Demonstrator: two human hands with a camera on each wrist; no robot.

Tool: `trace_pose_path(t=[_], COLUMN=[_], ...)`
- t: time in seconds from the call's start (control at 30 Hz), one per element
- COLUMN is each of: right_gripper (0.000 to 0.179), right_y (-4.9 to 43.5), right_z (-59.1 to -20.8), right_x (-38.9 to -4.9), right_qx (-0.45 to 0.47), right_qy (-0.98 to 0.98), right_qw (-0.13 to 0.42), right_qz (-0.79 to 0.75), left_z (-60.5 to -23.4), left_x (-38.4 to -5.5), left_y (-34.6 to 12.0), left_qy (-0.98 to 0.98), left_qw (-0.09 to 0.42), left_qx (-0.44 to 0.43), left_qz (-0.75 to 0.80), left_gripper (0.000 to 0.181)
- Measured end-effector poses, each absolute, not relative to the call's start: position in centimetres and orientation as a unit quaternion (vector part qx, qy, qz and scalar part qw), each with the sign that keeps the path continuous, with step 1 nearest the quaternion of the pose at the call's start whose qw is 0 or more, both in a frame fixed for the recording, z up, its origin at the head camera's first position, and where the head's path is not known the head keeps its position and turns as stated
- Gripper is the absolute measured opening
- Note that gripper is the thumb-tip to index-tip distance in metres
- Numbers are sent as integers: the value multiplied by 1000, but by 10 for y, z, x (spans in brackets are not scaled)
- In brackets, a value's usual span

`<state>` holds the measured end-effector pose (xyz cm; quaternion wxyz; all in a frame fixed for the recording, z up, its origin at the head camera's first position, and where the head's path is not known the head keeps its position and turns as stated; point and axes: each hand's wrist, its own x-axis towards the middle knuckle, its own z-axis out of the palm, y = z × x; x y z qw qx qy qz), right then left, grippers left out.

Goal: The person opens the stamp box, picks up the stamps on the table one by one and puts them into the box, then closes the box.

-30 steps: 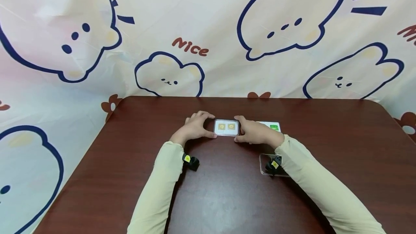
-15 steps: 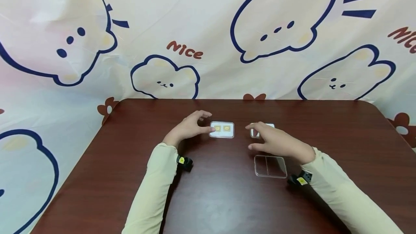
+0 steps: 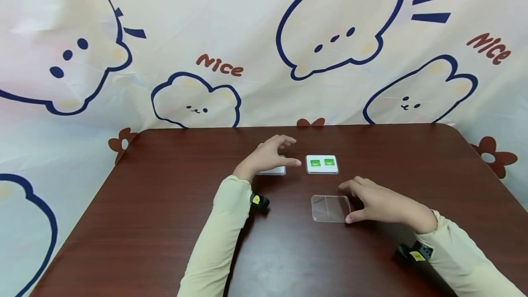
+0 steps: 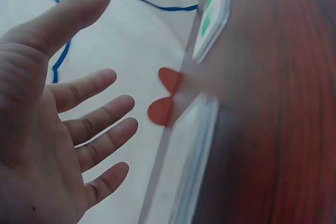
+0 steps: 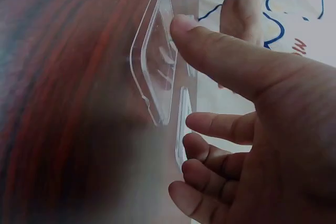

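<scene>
My left hand (image 3: 266, 157) is spread over a flat white case (image 3: 275, 171), partly hiding it. Its thumb points towards a second white case (image 3: 322, 170) that carries two green squares; the left wrist view has this case (image 4: 214, 17) beyond the fingers. Nearer to me lies a clear, empty plastic cover (image 3: 330, 208), flat on the table. Beside its right edge is my right hand (image 3: 379, 200), fingers apart and loosely bent, thumb at the near right corner. Whether the thumb touches the cover (image 5: 160, 61) I cannot tell.
Everything lies on a dark red-brown wooden table (image 3: 144, 223) with rounded far corners. Behind it hangs a pale cloth (image 3: 260, 58) printed with cartoon outlines and red flowers. A small black camera sits on each wrist.
My right hand has left the first case, passed over the green-square case and come down and right beside the clear cover. My left hand has shifted right, off the first case's edge, towards the green-square case.
</scene>
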<state>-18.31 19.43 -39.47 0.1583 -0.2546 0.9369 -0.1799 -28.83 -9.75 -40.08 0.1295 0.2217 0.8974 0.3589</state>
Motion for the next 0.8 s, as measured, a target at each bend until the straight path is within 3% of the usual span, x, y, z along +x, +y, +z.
trace_pose_path(t=[0.33, 0.8], right_gripper=[80, 69], right_y=[200, 193], right_z=[-401, -407], right_x=[-176, -176], right_qx=[-234, -242], right_qy=[940, 946], right_qw=[184, 158], right_qz=[-164, -149], left_z=[-407, -414], left_x=[-300, -306], left_y=[-65, -51], left_qy=[905, 915], left_qw=[163, 181], left_qx=[240, 258], left_qz=[310, 251], left_gripper=[69, 69])
